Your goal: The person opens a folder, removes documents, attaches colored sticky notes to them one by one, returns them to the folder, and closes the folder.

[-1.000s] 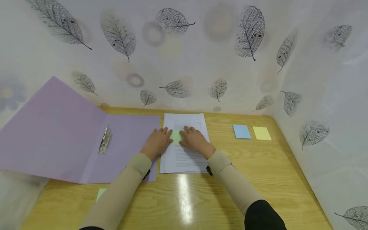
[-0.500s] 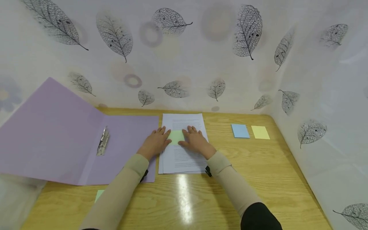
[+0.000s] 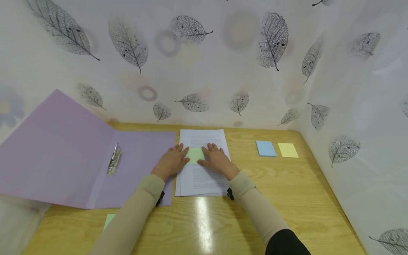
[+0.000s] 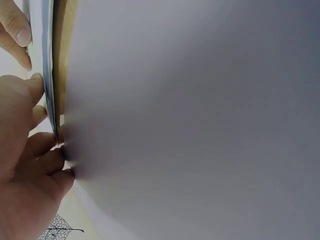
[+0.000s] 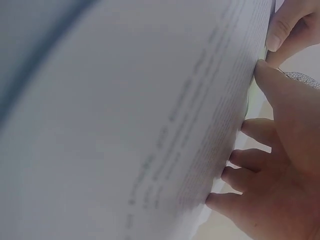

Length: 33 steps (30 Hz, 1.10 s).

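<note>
Sheets [image 3: 204,182] lay beside the purple folder [image 3: 137,152] — we observed the left hand [image 3: 170,163] and right hand [image 3: 218,162] touching the green note [image 3: 195,156] on top — fingers extended and apart.

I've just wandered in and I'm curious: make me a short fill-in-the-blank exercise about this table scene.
1. The open folder is coloured ____.
2. The sticky note between the left hand and right hand is ____.
3. The blue note has a neighbouring note coloured ____.
4. The metal clip lies to the ____ of the printed sheets.

Missing words: purple; green; yellow; left.
</note>
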Tool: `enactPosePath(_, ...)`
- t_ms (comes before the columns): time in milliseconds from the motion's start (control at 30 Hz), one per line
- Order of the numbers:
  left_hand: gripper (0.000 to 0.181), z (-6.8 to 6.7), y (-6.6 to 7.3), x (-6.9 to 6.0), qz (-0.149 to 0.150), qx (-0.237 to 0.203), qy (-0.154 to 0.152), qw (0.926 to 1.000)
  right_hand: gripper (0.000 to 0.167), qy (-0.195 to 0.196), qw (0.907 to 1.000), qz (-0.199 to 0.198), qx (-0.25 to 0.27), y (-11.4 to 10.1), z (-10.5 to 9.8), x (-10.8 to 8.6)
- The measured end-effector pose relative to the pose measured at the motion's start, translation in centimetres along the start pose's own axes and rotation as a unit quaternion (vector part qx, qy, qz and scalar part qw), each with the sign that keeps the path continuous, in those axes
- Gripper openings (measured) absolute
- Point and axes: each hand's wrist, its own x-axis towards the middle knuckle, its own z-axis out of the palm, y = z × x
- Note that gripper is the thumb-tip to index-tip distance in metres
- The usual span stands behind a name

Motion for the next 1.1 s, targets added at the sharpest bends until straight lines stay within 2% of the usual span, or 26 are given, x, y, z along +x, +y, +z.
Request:
enactPosePath(367,0.061,0.9,-0.1,0.4,0.001,0.001,0.007,1.0,0.074,0.01,0.9999,-0.001,0.009,0.2,0.3,-0.5)
enactPosePath(533,0.061,0.8,-0.1,0.3,0.0,-0.005,0.009,0.9999,0.069,0.035,0.9989,-0.013,0.027,1.5,0.1,-1.2)
enactPosePath(700,0.061,0.9,-0.3,0.4,0.0,-0.009,0.013,0.9999,0.066,0.074,0.9957,-0.002,0.056,4.9,-0.8,-2.8)
enactPosePath(967,0.062,0.9,-0.4,0.3,-0.002,-0.023,0.021,0.9995,0.063,0.143,0.9846,0.076,0.065,11.8,-2.9,-6.4)
enactPosePath(1100,0.061,1.0,-0.3,0.3,0.005,-0.024,0.025,0.9994,0.062,0.155,0.9798,0.112,0.059,15.2,-3.1,-8.1)
